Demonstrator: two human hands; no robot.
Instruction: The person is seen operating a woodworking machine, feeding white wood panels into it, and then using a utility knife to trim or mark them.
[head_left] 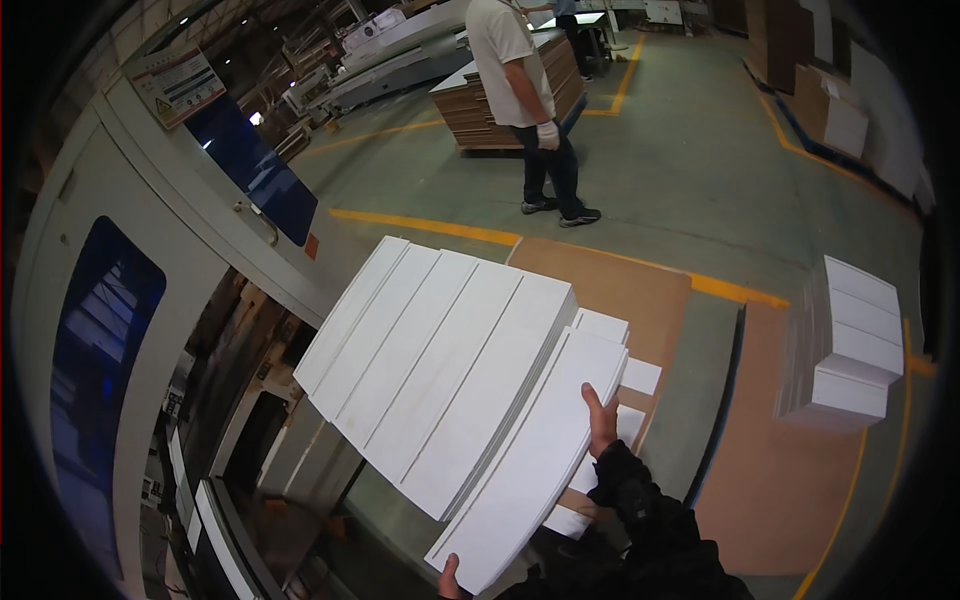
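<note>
A long white board (pixel 535 450) with a groove along one edge lies tilted between my hands. My right hand (pixel 600 418) is closed on its right edge near the far end, thumb on top and the other fingers hidden underneath. At the near end my left hand (pixel 450 578) grips the corner; only the thumb and a little of the hand show. Directly left of this board is a stack of similar white boards (pixel 430 350), laid side by side in rows. More white pieces (pixel 640 376) stick out beneath the held board on the right.
A machine with a pale housing (pixel 150 180) and blue windows stands along the left. Brown sheet (pixel 600 285) lies under the stack. Another white board pile (pixel 850 340) stands at right. A person (pixel 515 80) in a white shirt stands ahead beside a brown panel stack (pixel 470 110).
</note>
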